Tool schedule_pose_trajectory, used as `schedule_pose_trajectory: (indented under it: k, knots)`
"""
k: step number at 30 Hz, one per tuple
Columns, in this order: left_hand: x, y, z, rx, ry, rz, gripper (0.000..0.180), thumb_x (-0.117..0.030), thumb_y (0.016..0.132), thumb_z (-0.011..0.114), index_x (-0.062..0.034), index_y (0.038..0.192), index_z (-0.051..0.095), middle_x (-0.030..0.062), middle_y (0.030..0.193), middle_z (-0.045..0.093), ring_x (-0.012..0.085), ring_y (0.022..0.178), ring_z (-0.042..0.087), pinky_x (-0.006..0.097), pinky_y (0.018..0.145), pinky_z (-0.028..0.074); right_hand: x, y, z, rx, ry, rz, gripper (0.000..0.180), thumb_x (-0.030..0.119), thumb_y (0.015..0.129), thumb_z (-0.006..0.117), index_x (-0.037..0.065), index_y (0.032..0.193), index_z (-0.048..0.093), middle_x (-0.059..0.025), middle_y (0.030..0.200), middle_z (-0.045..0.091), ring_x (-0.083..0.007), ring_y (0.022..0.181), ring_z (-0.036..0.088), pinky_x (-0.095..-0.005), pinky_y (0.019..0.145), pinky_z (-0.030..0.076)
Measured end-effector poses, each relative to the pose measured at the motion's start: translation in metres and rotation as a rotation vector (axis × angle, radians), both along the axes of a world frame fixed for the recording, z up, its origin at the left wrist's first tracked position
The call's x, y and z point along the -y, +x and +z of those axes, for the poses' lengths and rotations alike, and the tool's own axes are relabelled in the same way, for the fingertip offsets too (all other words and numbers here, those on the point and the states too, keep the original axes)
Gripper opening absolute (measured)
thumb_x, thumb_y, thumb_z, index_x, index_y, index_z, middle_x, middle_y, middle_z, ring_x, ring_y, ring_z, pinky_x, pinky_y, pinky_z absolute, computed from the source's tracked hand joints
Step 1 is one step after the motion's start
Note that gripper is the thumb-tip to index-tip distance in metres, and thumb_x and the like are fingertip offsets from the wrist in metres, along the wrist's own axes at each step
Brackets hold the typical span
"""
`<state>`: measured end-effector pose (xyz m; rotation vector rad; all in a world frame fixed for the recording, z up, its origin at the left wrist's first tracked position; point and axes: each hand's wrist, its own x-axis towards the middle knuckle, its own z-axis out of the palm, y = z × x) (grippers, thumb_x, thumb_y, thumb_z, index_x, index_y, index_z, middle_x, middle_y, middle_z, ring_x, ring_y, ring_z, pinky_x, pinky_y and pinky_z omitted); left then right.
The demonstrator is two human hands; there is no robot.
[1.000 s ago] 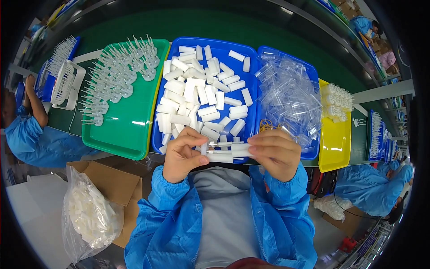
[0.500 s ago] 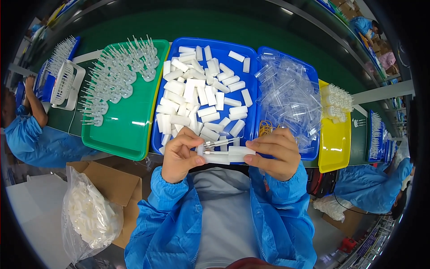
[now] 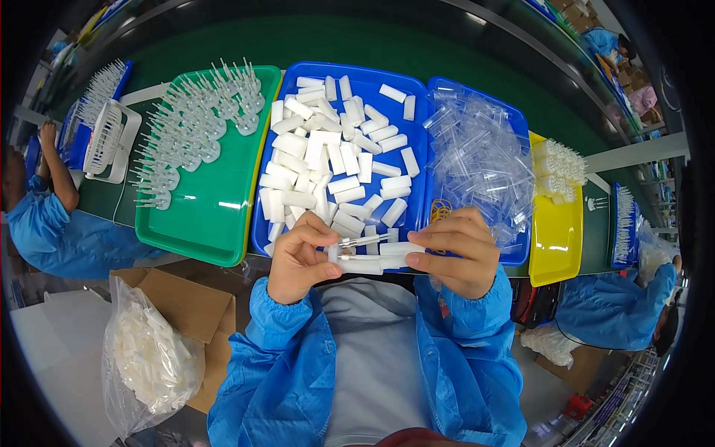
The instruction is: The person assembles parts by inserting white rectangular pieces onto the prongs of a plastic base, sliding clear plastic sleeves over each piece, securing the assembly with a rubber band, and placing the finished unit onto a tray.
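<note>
My left hand [image 3: 302,257] pinches the pale base of a small pronged part [image 3: 369,240], whose thin metal rods point to the right. Fingers and thumb of my right hand [image 3: 462,253] close on a white foam block [image 3: 402,252] at the rod side. Another white block [image 3: 361,264] lies along the lower edge of the part. How far the rods enter the blocks is hidden. Both hands are at the near edge of a blue tray [image 3: 372,77] heaped with similar white blocks.
A green tray [image 3: 216,223] at left bears rows of pronged parts. To the right are a blue tray [image 3: 447,86] of clear plastic pieces with rubber bands [image 3: 441,210] and a yellow tray [image 3: 555,249]. A bag of white blocks [image 3: 153,350] sits in a carton. Co-workers flank me.
My right hand and its block have tilted slightly against the pronged part. My left hand stays nearly in place. The co-worker at right has shifted.
</note>
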<state>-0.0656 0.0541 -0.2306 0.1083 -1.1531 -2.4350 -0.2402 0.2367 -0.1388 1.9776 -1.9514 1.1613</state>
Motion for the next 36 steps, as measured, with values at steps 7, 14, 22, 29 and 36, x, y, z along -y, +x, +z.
schedule_pose_trajectory:
  k: [7, 14, 22, 29, 36]
  knots:
    - [0.0001, -0.0003, 0.0030, -0.004, -0.041, -0.015, 0.040, 0.015, 0.066, 0.074, 0.0007, 0.101, 0.061, 0.0095, 0.107, 0.046, 0.0209, 0.098, 0.059, 0.029, 0.079, 0.059, 0.0015, 0.0017, 0.0005, 0.108, 0.024, 0.006, 0.020, 0.013, 0.066, 0.076, 0.015, 0.086, 0.072, -0.0055, 0.091, 0.069, -0.0196, 0.083, 0.064, -0.0343, 0.071, 0.043]
    - [-0.0007, 0.0001, -0.0007, -0.030, 0.055, -0.034, 0.040, 0.011, 0.066, 0.076, -0.0008, 0.101, 0.061, 0.0085, 0.107, 0.046, 0.0227, 0.098, 0.060, 0.034, 0.085, 0.057, -0.0007, -0.0008, 0.0001, -0.060, -0.002, 0.020, 0.022, 0.015, 0.069, 0.073, 0.018, 0.091, 0.072, -0.0025, 0.094, 0.069, -0.0182, 0.088, 0.063, -0.0346, 0.074, 0.042]
    - [-0.0005, -0.0008, -0.0017, -0.035, 0.052, -0.025, 0.040, 0.010, 0.066, 0.077, -0.0021, 0.101, 0.062, 0.0078, 0.106, 0.047, 0.0211, 0.098, 0.059, 0.036, 0.087, 0.055, -0.0011, 0.0031, 0.0025, -0.089, 0.028, -0.041, 0.026, 0.010, 0.068, 0.070, 0.021, 0.090, 0.072, 0.0020, 0.093, 0.069, -0.0127, 0.085, 0.063, -0.0328, 0.076, 0.041]
    - [0.0009, -0.0011, -0.0012, -0.035, 0.052, -0.019, 0.040, 0.010, 0.066, 0.077, -0.0022, 0.101, 0.062, 0.0079, 0.105, 0.047, 0.0233, 0.097, 0.060, 0.034, 0.084, 0.056, -0.0014, 0.0029, 0.0012, -0.095, 0.036, -0.037, 0.023, 0.012, 0.069, 0.069, 0.022, 0.090, 0.072, 0.0023, 0.089, 0.069, -0.0118, 0.082, 0.063, -0.0316, 0.075, 0.041]
    - [-0.0012, -0.0034, 0.0009, -0.022, 0.012, -0.016, 0.039, 0.012, 0.067, 0.075, 0.0000, 0.101, 0.062, 0.0089, 0.105, 0.047, 0.0245, 0.096, 0.061, 0.031, 0.081, 0.059, 0.0019, 0.0053, -0.0026, -0.036, 0.036, -0.008, 0.023, 0.015, 0.069, 0.068, 0.021, 0.091, 0.072, 0.0023, 0.091, 0.069, -0.0122, 0.081, 0.063, -0.0303, 0.074, 0.041]
